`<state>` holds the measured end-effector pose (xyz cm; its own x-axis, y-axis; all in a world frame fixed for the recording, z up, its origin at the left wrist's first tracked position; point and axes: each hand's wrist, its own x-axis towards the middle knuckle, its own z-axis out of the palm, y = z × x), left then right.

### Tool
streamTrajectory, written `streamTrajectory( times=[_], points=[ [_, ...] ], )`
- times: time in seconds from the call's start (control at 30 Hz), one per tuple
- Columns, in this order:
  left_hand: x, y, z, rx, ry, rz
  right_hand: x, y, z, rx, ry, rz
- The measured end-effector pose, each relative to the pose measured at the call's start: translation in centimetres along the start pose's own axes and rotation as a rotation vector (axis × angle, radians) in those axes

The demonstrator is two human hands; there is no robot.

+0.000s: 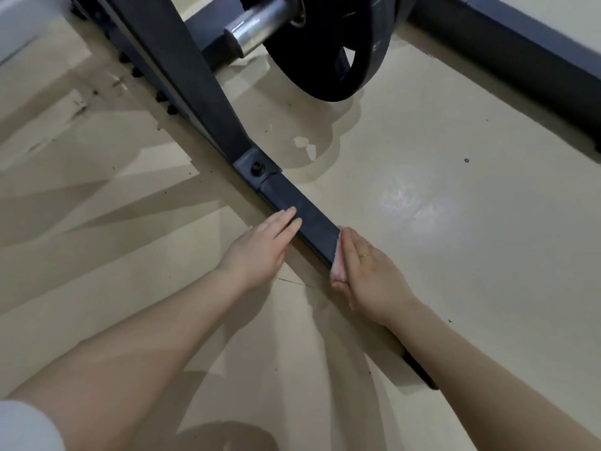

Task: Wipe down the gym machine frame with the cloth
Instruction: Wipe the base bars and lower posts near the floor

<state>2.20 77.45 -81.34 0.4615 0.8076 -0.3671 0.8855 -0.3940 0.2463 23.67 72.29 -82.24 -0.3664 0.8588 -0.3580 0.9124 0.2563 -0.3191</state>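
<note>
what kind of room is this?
Likely a gym or home workout room: a black weight plate sits on a chrome sleeve, a dark steel frame runs along a smooth beige floor, and the right hand presses a cloth on it.

Light was soft and even. Several overlapping shadows fanned across the floor [455, 288], with a white glare patch [409, 203] on it. Edges bowed, and the top left corner was blurred.
</note>
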Motion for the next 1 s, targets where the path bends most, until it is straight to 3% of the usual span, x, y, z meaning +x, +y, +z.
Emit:
streamTrajectory(
  times=[0.2,0.5,0.7,0.83,1.0],
  points=[
    [-1.8,-1.9,-0.2,-0.088,0.281,-0.114,9.3,-4.8,-0.7,-0.111,0.090,-0.042],
    [-0.8,-4.8,-0.7,-0.336,0.419,-0.307,8.7,-4.3,0.0,-0.241,0.083,-0.186],
    [2.0,-5.7,-0.3,-0.136,0.297,-0.225,9.5,-6.0,-0.2,-0.155,0.177,-0.046],
    [2.3,-5.3,0.0,-0.065,0.229,-0.227,9.3,-5.9,-0.6,-0.138,0.069,0.087],
    [1.8,-5.5,-0.6,-0.002,0.177,-0.221,12.7,-6.4,-2.2,0.153,0.061,0.163]
  ],
)
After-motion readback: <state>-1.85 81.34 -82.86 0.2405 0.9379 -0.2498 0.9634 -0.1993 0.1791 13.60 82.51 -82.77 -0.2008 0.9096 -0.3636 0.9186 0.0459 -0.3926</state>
